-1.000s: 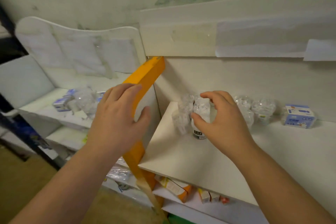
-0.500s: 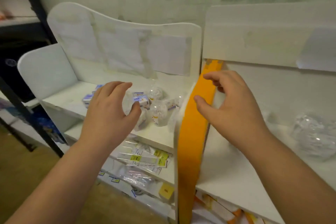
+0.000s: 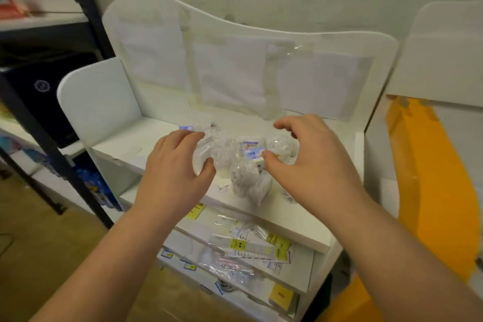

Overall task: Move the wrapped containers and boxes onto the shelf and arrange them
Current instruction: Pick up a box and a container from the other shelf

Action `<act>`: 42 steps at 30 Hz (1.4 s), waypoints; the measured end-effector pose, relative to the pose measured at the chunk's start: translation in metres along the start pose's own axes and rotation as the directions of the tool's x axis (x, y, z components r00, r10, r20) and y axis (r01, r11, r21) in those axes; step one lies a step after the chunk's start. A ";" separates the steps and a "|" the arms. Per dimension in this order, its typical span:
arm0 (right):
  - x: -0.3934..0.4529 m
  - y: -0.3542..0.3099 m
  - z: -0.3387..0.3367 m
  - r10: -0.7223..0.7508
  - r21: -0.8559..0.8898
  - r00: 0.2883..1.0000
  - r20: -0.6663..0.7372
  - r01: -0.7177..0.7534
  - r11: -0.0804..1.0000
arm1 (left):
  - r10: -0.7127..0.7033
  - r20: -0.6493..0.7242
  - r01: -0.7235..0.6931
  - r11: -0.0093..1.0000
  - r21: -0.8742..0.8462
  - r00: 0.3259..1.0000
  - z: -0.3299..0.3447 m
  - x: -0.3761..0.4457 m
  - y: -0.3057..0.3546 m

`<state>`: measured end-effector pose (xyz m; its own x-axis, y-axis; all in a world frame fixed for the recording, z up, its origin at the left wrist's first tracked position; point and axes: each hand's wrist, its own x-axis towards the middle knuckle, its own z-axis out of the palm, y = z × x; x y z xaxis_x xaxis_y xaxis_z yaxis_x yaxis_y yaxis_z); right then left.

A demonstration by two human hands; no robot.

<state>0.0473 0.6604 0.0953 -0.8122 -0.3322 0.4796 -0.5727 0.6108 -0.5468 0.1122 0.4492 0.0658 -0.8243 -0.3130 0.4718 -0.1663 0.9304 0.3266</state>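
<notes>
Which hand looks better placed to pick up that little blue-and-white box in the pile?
Probably the right hand: its thumb sits right by the small box. The left hand is reaching for the wrapped containers further left.

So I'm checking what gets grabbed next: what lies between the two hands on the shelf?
In the head view, wrapped containers and a small box sit between the left hand and right hand.

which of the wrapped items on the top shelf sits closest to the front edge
The clear-wrapped bundle lying between the two hands, nearest the shelf's front edge. The other wrapped items and the small blue-printed box sit further back.
</notes>
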 end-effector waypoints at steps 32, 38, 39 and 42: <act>0.109 -0.040 0.236 0.170 -0.079 0.980 0.103 -0.163 0.983 | 0.133 0.446 -0.007 0.962 -0.273 0.885 0.123 0.132 -0.258; 0.148 -0.039 0.264 0.191 -0.109 0.974 0.124 -0.178 0.978 | 0.171 0.306 -0.022 0.900 -0.436 0.936 0.096 0.142 -0.273; 0.160 -0.039 0.270 0.206 -0.144 0.969 0.137 -0.186 0.972 | 0.160 0.280 -0.016 0.890 -0.456 0.946 0.092 0.145 -0.274; 0.193 -0.037 0.289 0.247 -0.301 0.951 0.187 -0.184 0.936 | 0.102 0.195 0.007 0.871 -0.491 0.976 0.079 0.154 -0.273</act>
<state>-0.1203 0.3661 0.0097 -0.9344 -0.2994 0.1931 -0.3532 0.8490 -0.3929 -0.0120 0.1622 -0.0155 -0.9264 -0.1733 0.3342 0.1151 0.7150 0.6896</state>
